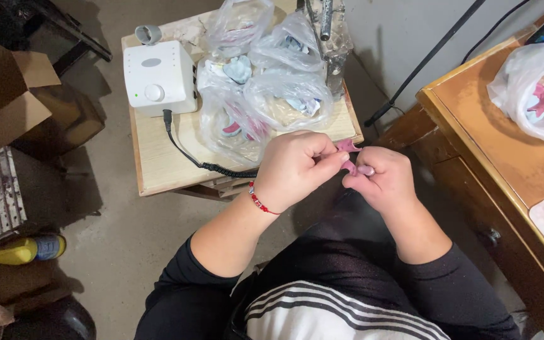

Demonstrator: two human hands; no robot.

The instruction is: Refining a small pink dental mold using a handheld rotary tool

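Observation:
My left hand (294,167) and my right hand (379,179) meet above my lap, both closed on a small pink piece (347,146) whose tip pokes out between the fingers. Most of the piece is hidden by the fingers. A red bead bracelet (258,200) circles my left wrist. A coiled black cord (221,168) runs from under my left hand to a white box with a round knob (158,77) on the small wooden table (158,157) in front of me.
Several clear plastic bags of small pink and blue parts (266,88) lie on the small table. A wooden desk (505,145) at right holds another bag (539,88). Cardboard boxes (14,94) and a yellow bottle (23,249) sit on the floor at left.

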